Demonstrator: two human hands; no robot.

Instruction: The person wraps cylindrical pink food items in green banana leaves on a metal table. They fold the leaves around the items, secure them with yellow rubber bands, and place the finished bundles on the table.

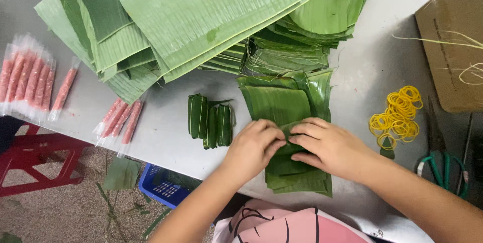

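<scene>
At lower centre, the left hand [253,148] and right hand [329,147] fold a banana leaf piece [291,145]. Wrapped bundles [210,122] lie just left on the bench [367,66].

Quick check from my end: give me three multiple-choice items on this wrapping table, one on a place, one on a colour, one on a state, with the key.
1. Where do the finished wrapped bundles lie?
A. Beside the left hand, on the table
B. On the cardboard box
C. Under the scissors

2. What colour are the rubber bands?
A. Red
B. Yellow
C. Blue

3. What are both hands doing?
A. Resting apart on bare table
B. Holding scissors
C. Pressing a folded leaf piece together on the leaf stack

Key: 1 A, the bundles sit just beside that hand; 2 B, the loops are bright yellow; 3 C, the right hand and left hand meet on the fold.
</scene>
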